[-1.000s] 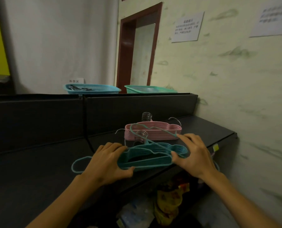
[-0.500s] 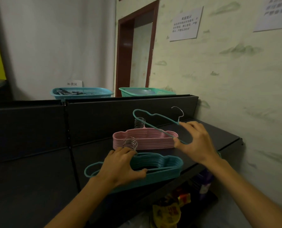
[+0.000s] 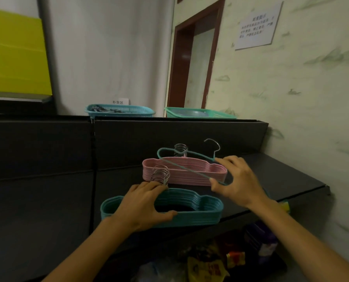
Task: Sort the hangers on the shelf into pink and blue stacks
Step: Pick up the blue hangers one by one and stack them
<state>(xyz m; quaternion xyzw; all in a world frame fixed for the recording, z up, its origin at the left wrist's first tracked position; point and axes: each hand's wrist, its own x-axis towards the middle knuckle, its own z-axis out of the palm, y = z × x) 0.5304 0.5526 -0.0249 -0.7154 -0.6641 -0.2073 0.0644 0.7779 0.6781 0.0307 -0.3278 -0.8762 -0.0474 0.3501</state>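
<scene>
1. On the dark grey shelf, the right hand pinched a single blue wire-thin hanger with a silver hook between thumb and fingers, holding it tilted in the air above the pink stack of plastic hangers.
2. A second before, that same hanger had lain on top of the blue stack of plastic hangers; half a second before, it was already raised, and it had since come a little lower and nearer.
3. The left hand stayed on the blue stack, fingers laid over its far rim by the silver hooks and thumb curled under the near rim, gripping it steady at the shelf's near edge.
4. The pink stack stood just beyond the blue one, the two close but apart.
5. Judging from this, the lift freed a stray hanger so that the pile could be squared; the sorting looked nearly done, with this hanger left to settle onto the blue stack.
6. Two plastic baskets, a blue one and a green one, sat on the ledge beyond.
</scene>
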